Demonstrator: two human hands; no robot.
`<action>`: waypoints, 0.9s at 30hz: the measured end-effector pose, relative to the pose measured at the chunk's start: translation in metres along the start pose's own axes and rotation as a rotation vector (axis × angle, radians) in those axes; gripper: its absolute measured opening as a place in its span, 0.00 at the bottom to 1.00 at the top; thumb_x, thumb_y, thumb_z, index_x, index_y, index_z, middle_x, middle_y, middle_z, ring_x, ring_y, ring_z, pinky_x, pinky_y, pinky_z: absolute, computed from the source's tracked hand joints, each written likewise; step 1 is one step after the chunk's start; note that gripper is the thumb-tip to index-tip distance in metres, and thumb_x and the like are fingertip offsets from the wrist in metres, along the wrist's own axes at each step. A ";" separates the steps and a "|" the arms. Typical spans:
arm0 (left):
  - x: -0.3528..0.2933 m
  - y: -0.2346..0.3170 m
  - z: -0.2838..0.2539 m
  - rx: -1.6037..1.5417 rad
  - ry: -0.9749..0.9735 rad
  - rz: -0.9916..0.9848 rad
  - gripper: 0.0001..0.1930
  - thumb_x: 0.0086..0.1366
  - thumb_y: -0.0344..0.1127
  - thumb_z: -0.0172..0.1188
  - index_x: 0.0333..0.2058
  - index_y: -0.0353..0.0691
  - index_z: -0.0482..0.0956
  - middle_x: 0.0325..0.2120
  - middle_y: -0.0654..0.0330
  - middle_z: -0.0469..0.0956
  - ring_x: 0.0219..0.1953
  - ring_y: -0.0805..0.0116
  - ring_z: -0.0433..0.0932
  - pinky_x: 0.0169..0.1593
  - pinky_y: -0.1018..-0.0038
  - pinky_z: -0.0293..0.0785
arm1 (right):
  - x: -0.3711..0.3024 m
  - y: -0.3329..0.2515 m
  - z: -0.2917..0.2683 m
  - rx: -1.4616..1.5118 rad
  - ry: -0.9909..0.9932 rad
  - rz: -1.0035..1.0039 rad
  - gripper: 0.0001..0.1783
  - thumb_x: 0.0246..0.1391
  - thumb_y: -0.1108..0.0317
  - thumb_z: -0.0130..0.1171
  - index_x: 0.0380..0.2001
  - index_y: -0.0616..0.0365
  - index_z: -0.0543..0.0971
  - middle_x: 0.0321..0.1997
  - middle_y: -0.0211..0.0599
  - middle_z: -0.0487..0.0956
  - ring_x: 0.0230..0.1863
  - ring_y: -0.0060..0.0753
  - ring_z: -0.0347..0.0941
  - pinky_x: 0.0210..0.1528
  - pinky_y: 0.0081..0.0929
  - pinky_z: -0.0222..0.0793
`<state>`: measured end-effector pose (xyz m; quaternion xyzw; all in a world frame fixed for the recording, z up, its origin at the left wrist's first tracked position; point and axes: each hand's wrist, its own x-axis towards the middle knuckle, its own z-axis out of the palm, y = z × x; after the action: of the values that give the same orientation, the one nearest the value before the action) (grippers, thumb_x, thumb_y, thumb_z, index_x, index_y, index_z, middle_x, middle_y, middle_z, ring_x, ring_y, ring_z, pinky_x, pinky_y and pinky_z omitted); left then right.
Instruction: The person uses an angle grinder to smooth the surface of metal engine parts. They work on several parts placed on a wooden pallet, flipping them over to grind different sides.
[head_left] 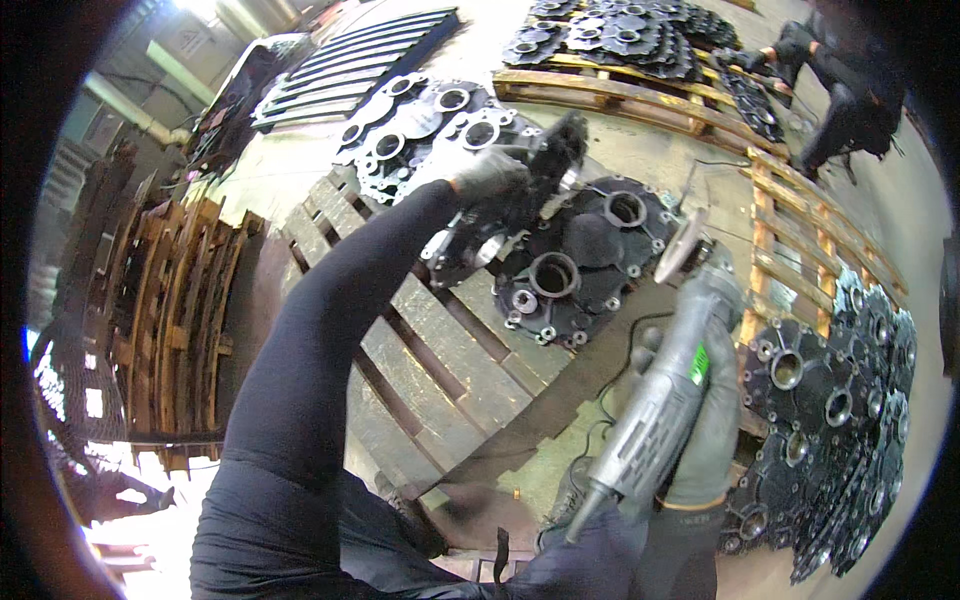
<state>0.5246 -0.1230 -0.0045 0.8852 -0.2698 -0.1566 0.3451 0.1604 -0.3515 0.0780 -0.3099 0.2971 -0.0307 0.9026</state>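
My left hand (492,172), in a grey glove, is closed on the edge of a dark metal casting (470,240) that is tilted up and partly blurred. Beside it, a dark cast cover plate (590,240) with two large round bores lies flat on a wooden pallet (470,405). To the right, my gloved right hand (718,400) wraps round the body of a grey angle grinder (645,420). The grinder's disc (682,246) is at the far end of the tool, just right of the flat cover plate. Its cord trails down past the pallet's edge.
Silvery castings (440,125) lie beyond the pallet. Stacked castings (800,380) stand at right, near an upright-slatted pallet (800,225). Another loaded pallet (620,95) is at the back, with a crouching person (850,90) to its right. Wooden pallets (180,310) lean at left.
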 end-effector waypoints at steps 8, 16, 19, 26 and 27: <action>-0.030 -0.013 -0.006 0.499 0.199 -0.096 0.18 0.64 0.33 0.66 0.52 0.47 0.89 0.44 0.46 0.90 0.50 0.44 0.89 0.56 0.56 0.83 | 0.004 0.013 0.016 0.004 0.051 0.024 0.25 0.74 0.45 0.61 0.54 0.58 0.79 0.40 0.39 0.86 0.34 0.30 0.87 0.30 0.25 0.89; -0.081 -0.116 0.024 0.343 0.512 -0.098 0.24 0.68 0.27 0.59 0.63 0.43 0.79 0.50 0.45 0.86 0.56 0.44 0.85 0.59 0.53 0.81 | 0.009 0.035 0.022 -0.062 -0.023 -0.032 0.24 0.74 0.45 0.62 0.52 0.58 0.80 0.38 0.39 0.87 0.32 0.31 0.88 0.31 0.25 0.91; -0.118 -0.087 0.054 0.190 0.661 -0.005 0.18 0.67 0.31 0.64 0.56 0.42 0.84 0.50 0.46 0.87 0.55 0.45 0.85 0.60 0.55 0.81 | -0.008 0.019 0.024 -0.126 -0.139 0.022 0.25 0.75 0.45 0.61 0.51 0.60 0.80 0.38 0.41 0.87 0.34 0.31 0.88 0.32 0.24 0.91; -0.267 -0.027 0.122 -0.124 0.619 -0.079 0.20 0.80 0.44 0.59 0.65 0.45 0.81 0.50 0.48 0.86 0.45 0.51 0.88 0.50 0.59 0.85 | -0.013 0.049 -0.001 -0.169 -0.159 -0.285 0.29 0.77 0.45 0.57 0.68 0.54 0.75 0.55 0.42 0.85 0.50 0.33 0.85 0.53 0.33 0.87; -0.276 -0.003 0.129 -0.198 0.593 -0.108 0.20 0.80 0.46 0.59 0.63 0.45 0.82 0.50 0.49 0.86 0.45 0.51 0.88 0.52 0.59 0.85 | -0.023 0.048 0.002 -0.206 -0.149 -0.379 0.29 0.77 0.46 0.57 0.69 0.52 0.75 0.57 0.41 0.84 0.51 0.31 0.85 0.56 0.33 0.85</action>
<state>0.2432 -0.0273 -0.0732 0.8673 -0.0933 0.0646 0.4846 0.1367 -0.3059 0.0633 -0.4522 0.1676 -0.1462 0.8638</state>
